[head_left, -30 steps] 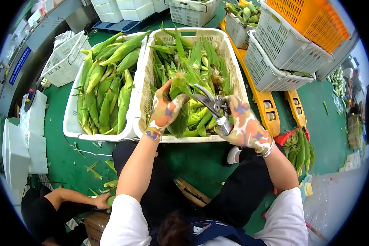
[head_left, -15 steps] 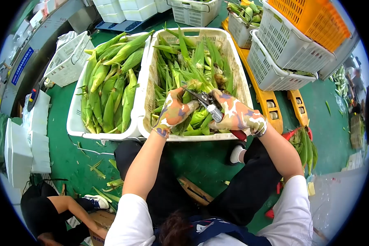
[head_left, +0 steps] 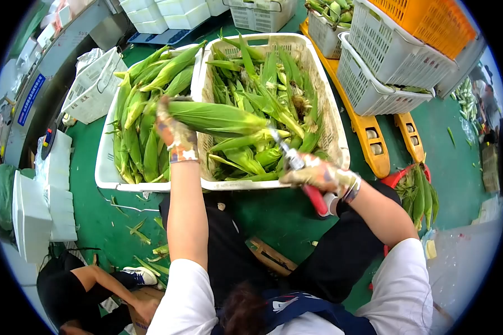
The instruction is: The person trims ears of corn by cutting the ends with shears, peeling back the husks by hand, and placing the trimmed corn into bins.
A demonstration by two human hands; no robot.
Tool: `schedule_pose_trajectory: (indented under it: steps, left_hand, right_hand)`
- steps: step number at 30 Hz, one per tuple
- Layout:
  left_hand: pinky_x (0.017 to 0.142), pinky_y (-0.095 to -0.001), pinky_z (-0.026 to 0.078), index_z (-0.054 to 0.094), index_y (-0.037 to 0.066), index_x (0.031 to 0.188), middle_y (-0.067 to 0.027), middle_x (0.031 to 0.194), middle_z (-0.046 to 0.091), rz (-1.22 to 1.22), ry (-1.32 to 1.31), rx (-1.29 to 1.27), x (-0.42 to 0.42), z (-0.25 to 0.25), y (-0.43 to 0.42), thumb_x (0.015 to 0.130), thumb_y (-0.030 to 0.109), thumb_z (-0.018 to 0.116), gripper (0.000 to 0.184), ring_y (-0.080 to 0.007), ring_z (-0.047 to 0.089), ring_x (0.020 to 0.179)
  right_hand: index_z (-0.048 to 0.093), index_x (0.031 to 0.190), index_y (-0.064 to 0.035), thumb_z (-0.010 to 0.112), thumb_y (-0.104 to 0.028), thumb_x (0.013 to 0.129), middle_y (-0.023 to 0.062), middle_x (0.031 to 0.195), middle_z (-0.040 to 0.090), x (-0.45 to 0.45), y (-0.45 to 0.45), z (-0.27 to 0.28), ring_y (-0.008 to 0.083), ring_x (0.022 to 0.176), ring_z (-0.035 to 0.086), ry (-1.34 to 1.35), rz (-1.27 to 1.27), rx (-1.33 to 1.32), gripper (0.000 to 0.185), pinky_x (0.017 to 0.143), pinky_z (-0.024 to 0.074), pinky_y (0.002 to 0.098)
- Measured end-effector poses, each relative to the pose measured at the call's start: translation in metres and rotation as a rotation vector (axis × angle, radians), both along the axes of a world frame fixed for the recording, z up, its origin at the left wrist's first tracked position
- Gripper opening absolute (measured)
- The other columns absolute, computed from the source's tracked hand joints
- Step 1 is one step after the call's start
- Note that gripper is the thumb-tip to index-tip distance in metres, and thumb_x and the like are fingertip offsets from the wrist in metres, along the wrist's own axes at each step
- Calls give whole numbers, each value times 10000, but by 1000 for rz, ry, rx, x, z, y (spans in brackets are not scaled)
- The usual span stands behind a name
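My left hand (head_left: 176, 134), in a camouflage-patterned glove, grips an ear of corn (head_left: 218, 118) in its green husk. The ear lies roughly level above the right-hand crate, one end pointing right. Pruning shears (head_left: 294, 161) with red handles are in my gloved right hand (head_left: 321, 174); their blades point up and left, close to that end of the ear. Motion blurs the blades, so I cannot tell if they touch it. Below lies a white crate (head_left: 332, 106) of loose husks and leaves. The white crate (head_left: 107, 176) beside it on the left holds several unhusked ears.
Stacked grey crates (head_left: 383, 100) with an orange crate (head_left: 425, 25) on top stand by a yellow pallet jack (head_left: 373, 142). Another person's arm (head_left: 109, 287) is at lower left, near a cardboard box. Husk scraps (head_left: 140, 231) litter the green floor. Foam boxes (head_left: 33, 218) stand left.
My left hand has moved left and up and now has an ear of corn in it. My right hand has dropped slightly to the right, with the shears still in it.
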State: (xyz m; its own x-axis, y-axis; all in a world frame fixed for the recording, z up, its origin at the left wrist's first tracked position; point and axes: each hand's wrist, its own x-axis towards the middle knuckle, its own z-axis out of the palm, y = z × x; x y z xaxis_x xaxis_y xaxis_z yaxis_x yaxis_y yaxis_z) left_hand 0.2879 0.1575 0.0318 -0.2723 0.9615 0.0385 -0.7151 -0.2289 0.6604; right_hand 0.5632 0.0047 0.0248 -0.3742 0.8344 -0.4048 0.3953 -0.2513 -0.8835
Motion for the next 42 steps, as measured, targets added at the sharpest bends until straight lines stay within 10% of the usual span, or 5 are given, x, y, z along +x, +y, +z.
schedule_pose_trajectory:
  steps: [18,21,23,29,42]
  left_hand:
    - [606,-329,465,480,107,599,-68,552,529,-547,404,1179,-1,80,-78,783,403,492,348,-210,519,489]
    - [715,-361,492,565,45,702,-72,569,561,-627,665,1288,-7,86,-78,757,429,553,389,-236,569,537]
    - [710,-395,477,574,61,710,-67,536,534,-665,578,1227,-22,71,-65,725,423,576,362,-244,538,500]
    - [800,-381,385,484,109,720,-35,670,494,-144,-33,422,-45,44,-58,728,319,561,224,-196,499,711]
    - [668,-365,459,534,77,763,-44,735,562,-129,-263,149,-22,25,-43,763,267,590,198,-200,545,707]
  right_hand:
    - [538,794,-70,599,-203,779,81,759,557,-20,27,8,237,692,556,915,-28,-748,148,693,456,379]
    - [565,792,-33,596,-177,762,84,721,556,-26,31,-17,181,675,579,646,429,293,150,607,496,324]
    - [541,721,-31,601,-66,751,68,704,554,-37,32,-18,138,600,548,768,111,-620,76,568,481,292]
    - [505,712,-32,624,-172,642,40,599,515,-34,31,-56,157,531,507,-259,107,484,197,478,391,322]
    - [366,1011,38,742,-388,618,243,866,529,-36,55,35,347,822,550,-409,186,771,691,710,454,382]
